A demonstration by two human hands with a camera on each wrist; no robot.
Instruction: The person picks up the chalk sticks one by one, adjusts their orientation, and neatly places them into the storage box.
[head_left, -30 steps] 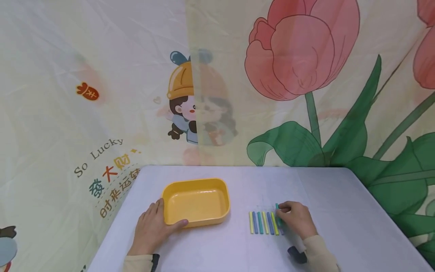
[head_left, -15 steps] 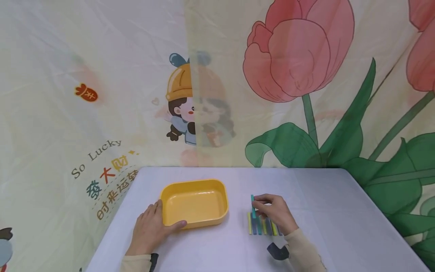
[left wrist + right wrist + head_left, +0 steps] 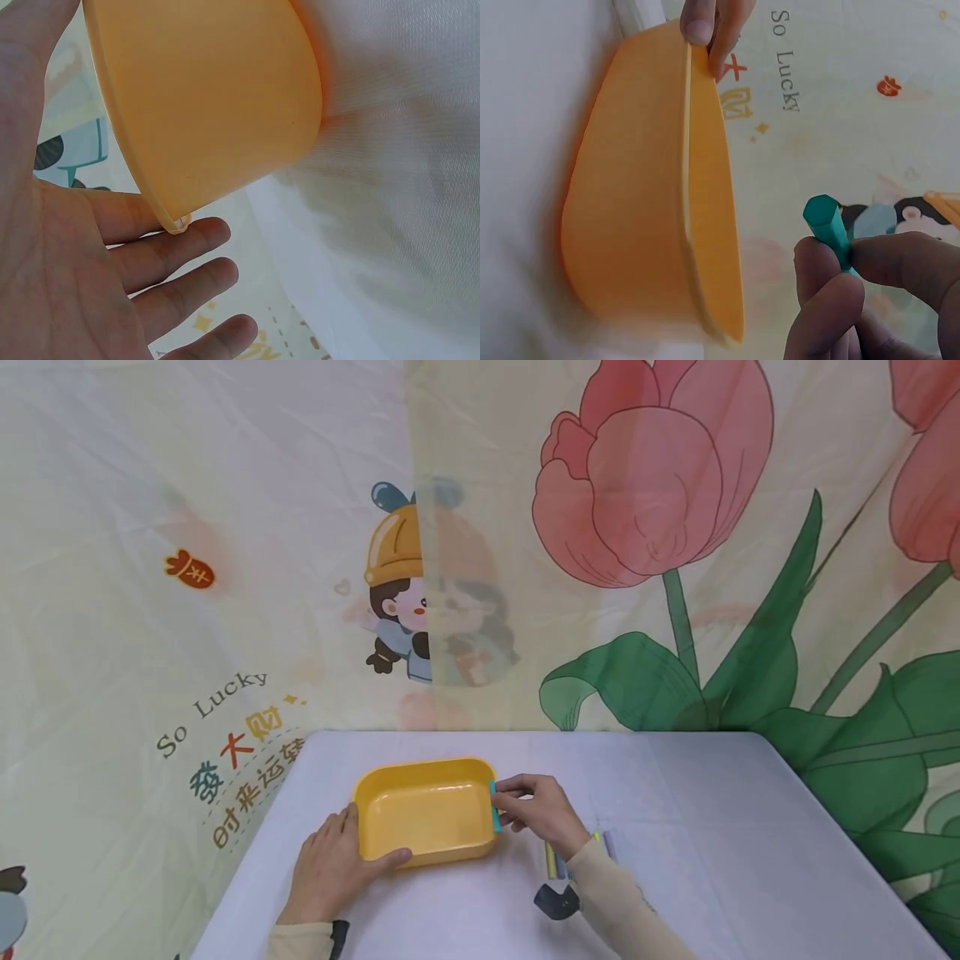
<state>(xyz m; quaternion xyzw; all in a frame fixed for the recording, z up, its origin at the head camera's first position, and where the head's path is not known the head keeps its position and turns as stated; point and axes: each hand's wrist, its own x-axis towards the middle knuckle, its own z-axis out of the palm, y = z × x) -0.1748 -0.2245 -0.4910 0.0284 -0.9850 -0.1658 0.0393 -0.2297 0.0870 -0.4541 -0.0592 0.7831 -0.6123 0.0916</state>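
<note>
A yellow plastic tub [image 3: 427,822] stands on the white table, and its inside shows bare in the head view. My left hand [image 3: 327,867] rests at its left front corner, thumb along the front rim. In the left wrist view the fingers [image 3: 180,300] are spread and nearly straight, two touching the rim. My right hand [image 3: 542,810] pinches a slim teal six-sided stick [image 3: 825,221] between thumb and fingers. That stick overlaps the tub's right rim in the head view. Behind the right forearm lies a row of coloured sticks [image 3: 551,862], partly hidden.
The white table [image 3: 705,860] ends at a printed cloth backdrop [image 3: 637,660] with tulips and cartoon figures. A dark piece [image 3: 557,902] sits by the right wrist, over the table near the stick row.
My right hand has lifted the teal stick from the right end of the row and carried it left to the tub's right rim. The left hand stays at the tub.
</note>
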